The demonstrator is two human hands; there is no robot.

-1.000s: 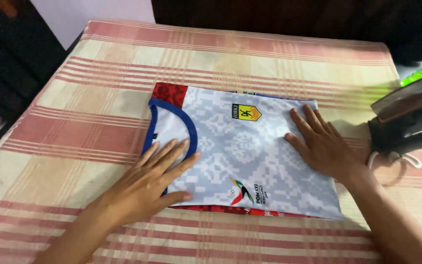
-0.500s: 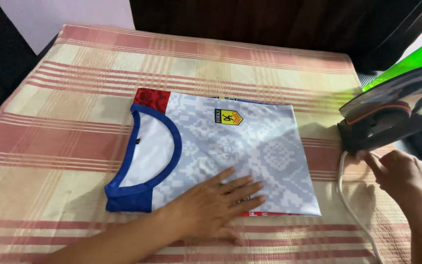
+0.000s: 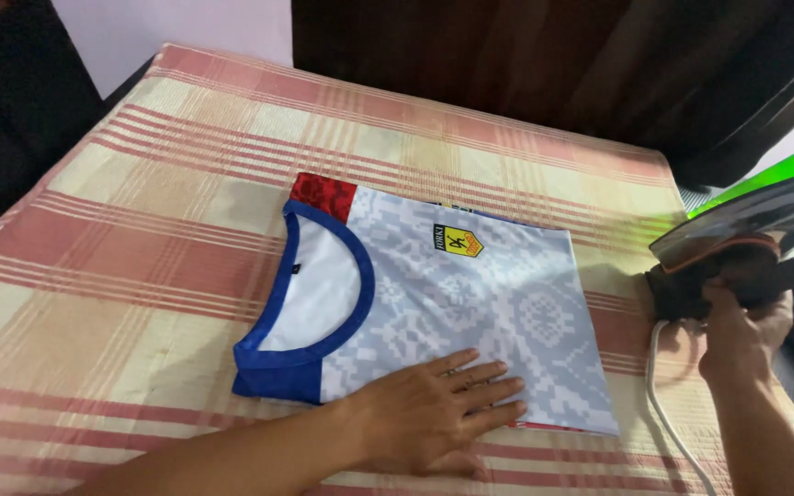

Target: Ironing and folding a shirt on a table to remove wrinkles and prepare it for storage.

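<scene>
Head view, looking down on a worktop spread with a striped cloth of pink, red and cream bands. Near its middle lies a folded jersey, pale grey-white with a woven-looking pattern, folded into a neat rectangle. Its blue collar curves on the left side, with a patch of red fabric showing at the far left corner and a small yellow badge on the far part of the front. A thin red edge peeks out under the near border.

The left hand lies flat, palm down, on the near edge of the jersey, fingers straight, slightly spread and pointing right, pressing the fabric to the cloth. The forearm comes in from the near left.

The right hand is at the right edge of the worktop, well apart from the jersey, with its fingers wrapped around the dark handle of a clothes iron. The iron is tilted up, its soleplate facing left and far, lifted off the cloth. A white cord runs from under the iron toward the near right edge, lying on the cloth just beside the right wrist.

Beyond the worktop the far side is dark, with a pale wall at the far left and a strip of bright green at the far right behind the iron.
</scene>
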